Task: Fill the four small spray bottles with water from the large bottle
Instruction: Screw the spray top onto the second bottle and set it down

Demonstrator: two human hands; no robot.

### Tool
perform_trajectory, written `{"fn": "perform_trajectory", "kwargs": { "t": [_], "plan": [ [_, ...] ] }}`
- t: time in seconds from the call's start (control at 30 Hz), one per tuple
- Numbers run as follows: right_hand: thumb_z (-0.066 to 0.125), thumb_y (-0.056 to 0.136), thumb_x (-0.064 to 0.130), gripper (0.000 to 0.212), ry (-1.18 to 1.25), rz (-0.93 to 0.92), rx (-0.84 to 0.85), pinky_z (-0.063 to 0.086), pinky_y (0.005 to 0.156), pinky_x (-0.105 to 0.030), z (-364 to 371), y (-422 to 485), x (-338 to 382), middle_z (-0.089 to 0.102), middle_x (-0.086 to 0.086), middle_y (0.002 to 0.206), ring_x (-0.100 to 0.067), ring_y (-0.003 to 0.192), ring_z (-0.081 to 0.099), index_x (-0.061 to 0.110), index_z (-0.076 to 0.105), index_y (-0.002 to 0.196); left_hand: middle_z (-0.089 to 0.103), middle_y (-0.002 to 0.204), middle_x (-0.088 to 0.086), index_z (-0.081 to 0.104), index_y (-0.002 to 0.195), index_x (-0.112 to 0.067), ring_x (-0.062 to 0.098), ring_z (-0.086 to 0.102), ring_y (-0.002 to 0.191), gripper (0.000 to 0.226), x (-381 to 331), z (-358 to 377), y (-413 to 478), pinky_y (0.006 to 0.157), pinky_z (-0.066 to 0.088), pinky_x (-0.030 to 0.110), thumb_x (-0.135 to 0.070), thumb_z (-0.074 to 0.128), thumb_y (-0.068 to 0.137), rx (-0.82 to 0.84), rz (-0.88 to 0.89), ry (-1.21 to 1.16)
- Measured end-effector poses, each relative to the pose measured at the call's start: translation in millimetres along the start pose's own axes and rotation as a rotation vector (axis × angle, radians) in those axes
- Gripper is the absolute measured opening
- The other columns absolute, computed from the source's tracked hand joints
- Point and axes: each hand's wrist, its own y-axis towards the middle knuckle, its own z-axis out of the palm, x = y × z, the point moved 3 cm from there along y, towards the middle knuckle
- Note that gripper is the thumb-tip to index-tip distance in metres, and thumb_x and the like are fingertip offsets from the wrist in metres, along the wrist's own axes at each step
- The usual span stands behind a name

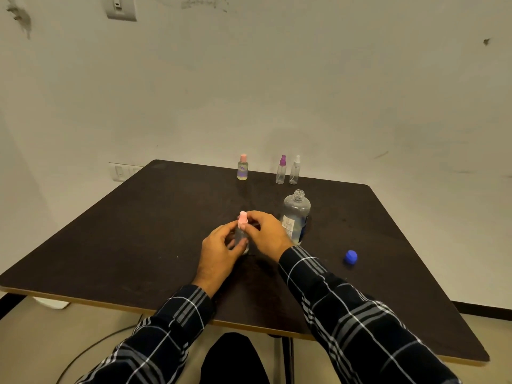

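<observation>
A small clear plastic spray bottle with a pink pump top stands upright near the middle of the dark brown counter, held between both hands. The left hand curls round the see-through body from the near side, fingers wrapped about it. The right hand comes in from the right, and its thumb and fingertips pinch the pink top. The fingers hide too much of the bottle to tell how much water is in it.

Just beside the right hand stands the large clear round-shouldered plastic bottle, upright, its threaded neck uncapped, with a white printed label on its side. Its blue screw cap lies on the counter well to the right.

Along the far edge stand three more small bottles. A pink-capped bottle with a purple label is on the left. Apart from it, and close together, are a clear bottle with a purple spray top and a clear bottle with a white spray top.
</observation>
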Motion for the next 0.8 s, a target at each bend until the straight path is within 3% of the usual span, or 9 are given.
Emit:
{"fn": "perform_trajectory", "kwargs": {
  "t": [0.1,0.27,0.43,0.53,0.6,0.7,0.73,0.8],
  "plan": [
    [0.065,0.094,0.022,0.021,-0.073,0.005,-0.009,0.048,0.09,-0.028,-1.5,1.0,2.2,0.068,-0.001,0.109,-0.016,0.1,0.063,0.016,0.07,0.114,0.056,0.118,-0.02,0.058,0.138,-0.021,-0.005,0.06,0.103,0.051,0.4,0.7,-0.5,0.085,0.051,0.007,-0.012,0.074,0.09,0.004,0.005,-0.002],
    [0.063,0.094,0.031,0.024,-0.187,0.037,-0.059,0.05,0.096,-0.04,-0.8,-3.5,6.7,0.066,0.0,0.114,-0.02,0.106,0.062,0.023,0.067,0.116,0.064,0.128,-0.005,0.061,0.136,-0.02,0.003,0.064,0.11,0.048,3.6,1.3,2.4,0.09,0.054,0.013,-0.015,0.075,0.091,0.001,0.015,-0.013],
    [0.061,0.096,0.034,0.029,-0.214,0.082,-0.122,0.049,0.097,-0.039,-1.4,-12.8,13.0,0.063,0.002,0.12,-0.018,0.111,0.059,0.024,0.063,0.124,0.063,0.13,-0.004,0.06,0.138,-0.018,0.005,0.064,0.112,0.047,5.0,1.0,3.3,0.089,0.053,0.012,-0.016,0.073,0.092,0.016,-0.006,-0.005],
    [0.058,0.097,0.038,0.032,-0.32,-0.04,-0.141,0.048,0.094,-0.032,-5.0,-25.2,15.2,0.058,0.003,0.122,-0.016,0.115,0.055,0.024,0.062,0.126,0.064,0.127,-0.005,0.061,0.135,-0.017,0.001,0.063,0.109,0.046,2.7,0.2,1.5,0.087,0.053,0.01,-0.015,0.074,0.091,0.017,-0.002,-0.025],
    [0.061,0.094,0.043,0.037,-0.417,-0.101,-0.288,0.048,0.089,-0.03,-13.7,-36.5,7.8,0.052,0.005,0.124,-0.013,0.114,0.051,0.025,0.058,0.126,0.065,0.123,-0.006,0.063,0.132,-0.017,0.0,0.064,0.107,0.046,3.6,0.6,1.1,0.088,0.052,0.009,-0.013,0.077,0.088,0.012,0.005,-0.044],
    [0.076,0.082,0.045,0.058,-0.258,0.133,-0.639,0.052,0.091,-0.039,-39.2,-53.9,-15.9,0.049,0.0,0.126,-0.019,0.115,0.052,0.022,0.047,0.127,0.065,0.122,-0.008,0.064,0.131,-0.018,0.0,0.065,0.107,0.049,7.0,3.3,3.1,0.09,0.053,0.011,-0.012,0.08,0.085,0.01,-0.008,-0.055],
    [0.08,0.078,0.043,0.069,-0.181,0.237,-0.666,0.052,0.094,-0.041,-45.6,-54.6,-27.5,0.047,-0.003,0.13,-0.023,0.118,0.053,0.02,0.043,0.131,0.066,0.121,-0.008,0.064,0.13,-0.019,0.001,0.065,0.107,0.049,8.8,3.8,4.2,0.092,0.054,0.015,-0.012,0.081,0.085,0.008,-0.016,-0.054],
    [0.086,0.074,0.038,0.091,-0.061,0.366,-0.565,0.048,0.103,-0.042,-51.2,-48.8,-49.0,0.042,-0.009,0.143,-0.028,0.127,0.05,0.016,0.032,0.144,0.067,0.12,-0.007,0.065,0.129,-0.019,0.002,0.066,0.106,0.048,9.7,3.2,9.4,0.094,0.055,0.02,-0.014,0.082,0.084,0.03,-0.035,-0.02]
  ]
}}
